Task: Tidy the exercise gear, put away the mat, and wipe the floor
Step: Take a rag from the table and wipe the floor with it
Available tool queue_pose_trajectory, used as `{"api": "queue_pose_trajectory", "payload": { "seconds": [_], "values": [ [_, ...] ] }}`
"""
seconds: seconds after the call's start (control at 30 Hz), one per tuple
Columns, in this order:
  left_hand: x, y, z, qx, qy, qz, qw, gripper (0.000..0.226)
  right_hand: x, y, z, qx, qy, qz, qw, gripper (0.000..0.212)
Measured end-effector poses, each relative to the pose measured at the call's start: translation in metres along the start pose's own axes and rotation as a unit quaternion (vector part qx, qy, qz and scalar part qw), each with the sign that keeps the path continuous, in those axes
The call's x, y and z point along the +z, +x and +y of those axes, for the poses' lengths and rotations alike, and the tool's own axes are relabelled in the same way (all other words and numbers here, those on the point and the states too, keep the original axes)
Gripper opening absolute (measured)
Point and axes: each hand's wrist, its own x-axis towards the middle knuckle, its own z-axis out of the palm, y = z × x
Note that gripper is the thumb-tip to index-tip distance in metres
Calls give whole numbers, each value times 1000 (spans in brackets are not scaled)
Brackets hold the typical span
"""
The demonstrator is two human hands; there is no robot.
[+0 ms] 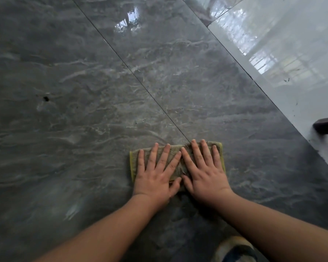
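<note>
A folded olive-green cloth (178, 168) with a yellow edge lies flat on the dark grey marbled floor (102, 91). My left hand (156, 172) presses on its left half with straight, spread fingers. Beside it my right hand (204, 170) presses on the right half, fingers also flat and spread. The two hands touch at the index fingers and thumbs, and they hide most of the cloth.
A paler glossy tile strip (292, 53) runs along the right, reflecting windows. A dark object (326, 125) pokes in at the right edge. A small dark speck (45, 98) sits on the floor at left. Part of a foot or slipper (235, 248) shows at the bottom.
</note>
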Motion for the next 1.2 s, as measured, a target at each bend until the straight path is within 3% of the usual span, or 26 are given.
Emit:
{"api": "queue_pose_trajectory", "payload": {
  "seconds": [0.23,0.57,0.93,1.2],
  "values": [
    [-8,32,-8,53,12,24,998,74,2,12,3,60,15,34,997,78],
    [-58,171,-13,141,62,29,988,70,-24,89,71,174,16,54,983,77],
    [-113,322,1,140,74,28,987,67,-69,199,161,246,48,61,966,72],
    [-131,363,6,131,73,11,989,65,-85,228,187,250,73,49,964,71]
  ]
}}
